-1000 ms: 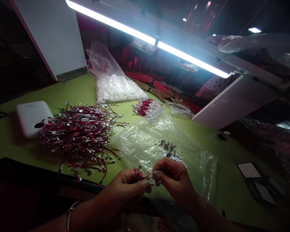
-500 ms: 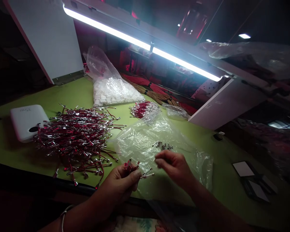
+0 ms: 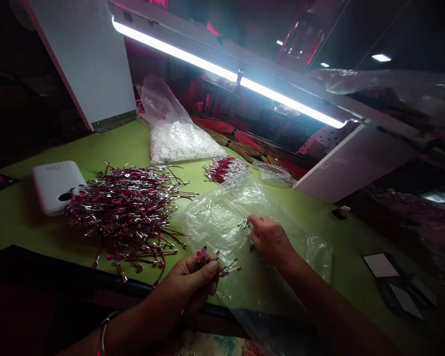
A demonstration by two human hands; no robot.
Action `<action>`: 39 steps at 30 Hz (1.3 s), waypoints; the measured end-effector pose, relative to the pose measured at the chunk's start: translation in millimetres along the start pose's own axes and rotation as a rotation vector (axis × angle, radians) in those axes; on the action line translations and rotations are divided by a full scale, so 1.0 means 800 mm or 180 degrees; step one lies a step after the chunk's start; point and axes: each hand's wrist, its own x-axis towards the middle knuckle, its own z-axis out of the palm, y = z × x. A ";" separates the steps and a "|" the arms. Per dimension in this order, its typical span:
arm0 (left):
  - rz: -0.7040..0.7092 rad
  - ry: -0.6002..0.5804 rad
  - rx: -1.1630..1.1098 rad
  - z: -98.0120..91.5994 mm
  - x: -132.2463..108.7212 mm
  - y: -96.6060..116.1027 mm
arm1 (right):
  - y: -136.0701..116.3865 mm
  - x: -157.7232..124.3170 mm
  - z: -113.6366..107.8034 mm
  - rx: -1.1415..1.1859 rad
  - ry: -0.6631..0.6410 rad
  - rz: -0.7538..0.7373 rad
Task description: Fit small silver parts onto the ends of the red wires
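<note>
Near the table's front edge, my left hand (image 3: 198,277) is closed around a small bunch of short red wires with metal terminals (image 3: 230,267), their ends sticking out past the thumb. My right hand (image 3: 269,240) reaches over a clear plastic bag (image 3: 211,212) lying flat. Its fingertips point down at a few small metal terminals (image 3: 244,223) on the bag; whether they grip any is hidden. Left of my hands lies a large heap of red wires with metal ends (image 3: 126,202). A smaller, neater pile of the same wires (image 3: 226,169) lies behind the bag.
A white power bank (image 3: 55,185) touches the heap's left side. Behind it stands a bag of white plastic parts (image 3: 181,141), beside brown and red cable bundles (image 3: 250,148). Dark trays with white panels (image 3: 381,265) lie at the right. A lit tube lamp (image 3: 178,52) spans above.
My right hand has moved forward, away from my left hand, onto the small terminals on the bag. My left hand still holds its bunch. The whole view has shifted slightly.
</note>
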 end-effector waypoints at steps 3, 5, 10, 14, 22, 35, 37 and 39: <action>-0.0099 -0.0159 0.0091 -0.003 0.000 0.000 | -0.013 -0.024 0.000 0.0820 -0.0246 -0.0034; -0.0140 -0.0298 0.0160 -0.003 -0.001 0.000 | -0.029 -0.040 0.005 0.2108 -0.0567 0.0147; -0.0131 -0.0396 0.0399 0.000 -0.005 0.001 | -0.065 -0.058 0.016 0.4228 -0.0859 0.0728; -0.0156 -0.0330 0.0416 -0.001 -0.008 -0.001 | -0.071 -0.059 0.014 0.3987 -0.0764 0.0593; -0.0124 -0.0495 0.0558 0.004 -0.012 -0.008 | -0.069 -0.070 -0.006 0.2065 -0.0449 -0.0794; 0.0322 0.0213 0.0395 -0.015 0.013 -0.013 | -0.019 -0.008 -0.008 -0.0094 -0.0133 -0.0808; 0.0197 0.0081 0.0449 -0.015 0.012 -0.013 | -0.010 0.016 -0.009 -0.0376 -0.0163 -0.0861; 0.0092 0.0080 0.0499 -0.013 0.010 -0.011 | -0.007 0.036 -0.006 -0.0544 -0.0359 -0.1008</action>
